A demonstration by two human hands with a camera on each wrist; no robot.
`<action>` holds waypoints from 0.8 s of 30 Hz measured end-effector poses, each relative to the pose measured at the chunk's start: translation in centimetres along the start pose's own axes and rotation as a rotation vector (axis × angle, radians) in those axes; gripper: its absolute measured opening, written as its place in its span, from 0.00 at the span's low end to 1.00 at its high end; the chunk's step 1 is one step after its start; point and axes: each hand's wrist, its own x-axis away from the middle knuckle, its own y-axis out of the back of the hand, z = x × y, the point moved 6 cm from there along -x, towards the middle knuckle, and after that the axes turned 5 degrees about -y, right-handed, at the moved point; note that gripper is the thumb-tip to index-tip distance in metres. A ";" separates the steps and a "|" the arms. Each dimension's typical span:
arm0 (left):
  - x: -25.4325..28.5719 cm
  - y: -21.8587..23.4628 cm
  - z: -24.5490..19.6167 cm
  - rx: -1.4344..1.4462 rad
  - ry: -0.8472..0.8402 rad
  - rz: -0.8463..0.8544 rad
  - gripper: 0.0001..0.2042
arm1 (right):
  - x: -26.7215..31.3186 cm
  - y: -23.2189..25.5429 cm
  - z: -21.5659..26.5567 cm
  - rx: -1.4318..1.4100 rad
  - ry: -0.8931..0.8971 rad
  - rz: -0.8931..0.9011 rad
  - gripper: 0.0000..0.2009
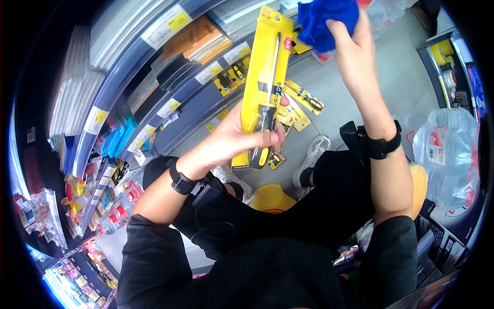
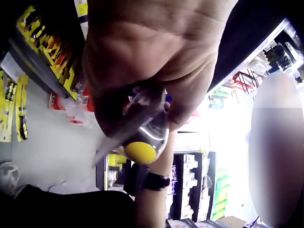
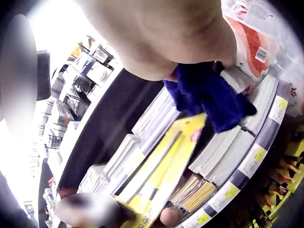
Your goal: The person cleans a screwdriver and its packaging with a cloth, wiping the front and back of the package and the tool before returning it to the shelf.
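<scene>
"Screwdriver (image 1: 266, 109) first: how is it being held?"

"Inside its yellow blister card (image 1: 256, 77), it is gripped by the left hand (image 1: 231, 138). The thumb is laid across the black-and-yellow handle (image 1: 264, 127), and fingertips are seen wrapped round the card's right edge. The whole pack is held up in front of the body, above the floor (image 1: 401, 67)."

"Which way is its long axis turned?"

"Away from the body. The handle is set at the near end, and the bare shaft (image 1: 276, 64) is pointed toward the far end of the card, tilted slightly rightward."

"And the right hand (image 1: 355, 54)?"

"By that one, a bunched blue cloth (image 1: 324, 23) is pinched, with the thumb pressed over it; the fingers are mostly hidden."

"How is the cloth placed against the card?"

"Just to the right of its far end. In the right wrist view the two are overlapped, but whether contact is made cannot be told. So the shaft's tip is nearer to the right hand, the handle to the left."

"Anything beneath?"

"Several carded tools (image 1: 310, 100) are scattered beyond the white shoes (image 1: 315, 154)."
</scene>
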 end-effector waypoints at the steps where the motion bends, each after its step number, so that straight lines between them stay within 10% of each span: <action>1: -0.1 0.5 -0.1 0.041 0.012 -0.011 0.32 | 0.5 -0.1 1.1 0.011 0.079 -0.045 0.19; 8: 0.7 2.5 0.3 -0.040 -0.010 -0.182 0.27 | 8.2 -5.5 5.3 0.365 0.421 0.636 0.23; 24: 0.8 -0.1 -0.1 -0.274 0.036 0.008 0.34 | 4.9 -4.0 3.0 0.468 0.488 0.271 0.19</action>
